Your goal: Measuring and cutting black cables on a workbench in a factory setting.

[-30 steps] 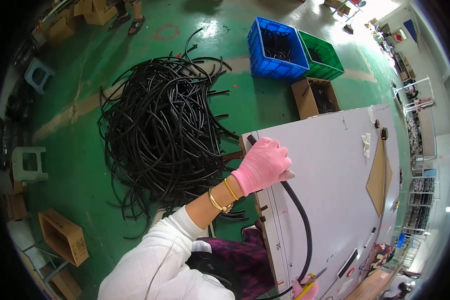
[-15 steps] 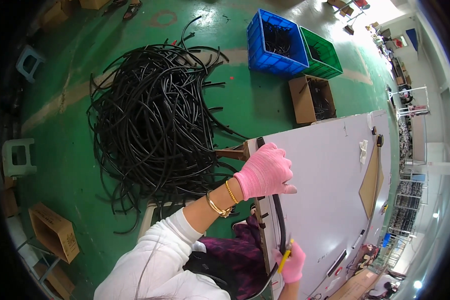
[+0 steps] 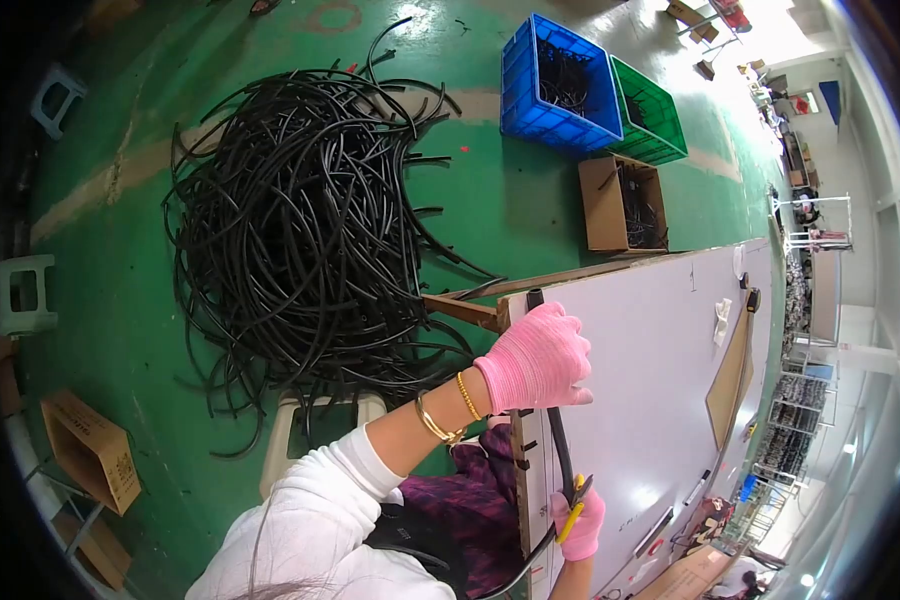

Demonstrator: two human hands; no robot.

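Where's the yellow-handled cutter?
In the head view, the yellow-handled cutter is low, right of centre, in the pink-gloved right hand, beside the long black tube.

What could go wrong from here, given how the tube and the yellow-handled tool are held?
The yellow-handled tool in the right grip is right at the black tube; a slip might nick the tube or that grip. The tube also bends and runs past the edge of the white board, so it could twist or pull against the left grip.
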